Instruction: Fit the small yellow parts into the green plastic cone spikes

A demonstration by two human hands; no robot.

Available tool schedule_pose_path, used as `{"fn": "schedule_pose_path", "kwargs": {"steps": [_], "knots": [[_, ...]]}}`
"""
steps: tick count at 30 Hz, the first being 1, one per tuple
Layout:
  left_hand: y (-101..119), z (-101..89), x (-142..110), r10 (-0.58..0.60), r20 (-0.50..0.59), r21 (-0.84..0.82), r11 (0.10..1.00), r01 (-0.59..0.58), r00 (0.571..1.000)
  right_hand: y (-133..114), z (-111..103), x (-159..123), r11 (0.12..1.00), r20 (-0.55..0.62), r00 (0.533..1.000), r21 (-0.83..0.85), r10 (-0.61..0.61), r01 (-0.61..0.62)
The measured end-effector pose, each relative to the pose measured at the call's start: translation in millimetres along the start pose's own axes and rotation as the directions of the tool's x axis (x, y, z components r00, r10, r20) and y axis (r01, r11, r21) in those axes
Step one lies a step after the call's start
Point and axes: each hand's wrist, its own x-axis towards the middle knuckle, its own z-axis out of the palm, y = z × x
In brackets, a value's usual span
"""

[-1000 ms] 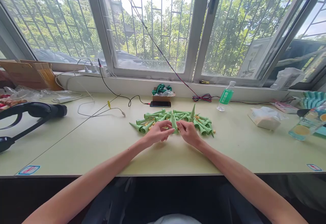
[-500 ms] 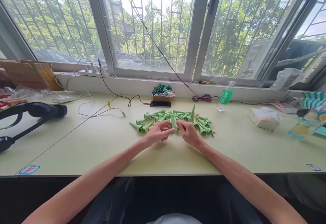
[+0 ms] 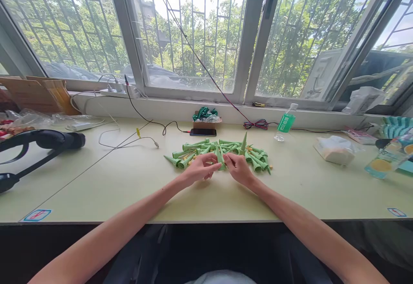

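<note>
left hand point(image 3: 202, 168): fingers loosely curved, thumb apart, beside a standing green cone point(image 3: 219, 157) | right hand point(image 3: 239, 169): fingers curled in, cannot tell if they grip the upright cone point(image 3: 244, 143) rising just beyond | heap of green cones point(image 3: 230, 146) on the bench point(image 3: 219, 202) | phone point(image 3: 203, 132) behind | small box point(image 3: 205, 125) behind that

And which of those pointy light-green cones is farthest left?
The slim light-green cone lying on its side, left of the person's left hand; its narrow tip points left, reaching past all the other cones.
</note>
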Motion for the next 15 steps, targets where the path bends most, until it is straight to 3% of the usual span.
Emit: {"fn": "schedule_pose_path", "kwargs": {"steps": [15], "knots": [[1.1,-0.3,-0.9,0.002,-0.003,0.017,1.0,-0.001,1.0,-0.9,-0.4,0.1,1.0,0.005,1.0,-0.005,0.003,-0.003]]}}
